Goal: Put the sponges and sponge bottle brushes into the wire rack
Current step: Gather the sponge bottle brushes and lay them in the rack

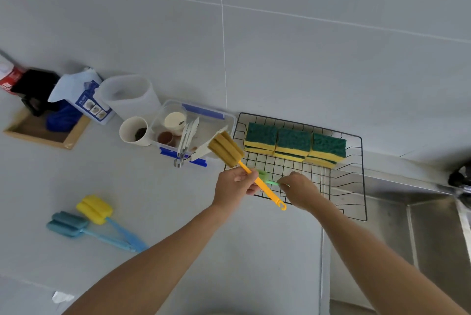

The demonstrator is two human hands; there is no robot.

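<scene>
**Brushes at the rack, two left on the bench**

Grey bench (158, 212) below a tiled wall; steel sink (413, 225) at the right edge.

Black wire rack (363, 169) sits on the bench beside the sink. Three stacks of green-and-yellow sponges (293, 145) stand in a row along its far side.

Clear tub (224, 120) with blue clips just left of the rack, holding small cups and white tongs (187, 140). White cup (133, 131) and a frosted jug (130, 95) further left.

Left hand (235, 183): fingers closed round the orange handle of a tan-headed brush (225, 149); head tilted up and away over the rack's left corner, hook end pointing back toward the person.

Right hand (299, 191): over the rack's near edge, fingers pinched on the handle of a green brush (266, 178). Its head is partly hidden behind the orange handle; whether it touches the wire cannot be told.

On the bench, well left of the rack: yellow-headed brush (94, 208) and teal-headed brush (67, 224), side by side, blue handles touching at their ends.
</scene>
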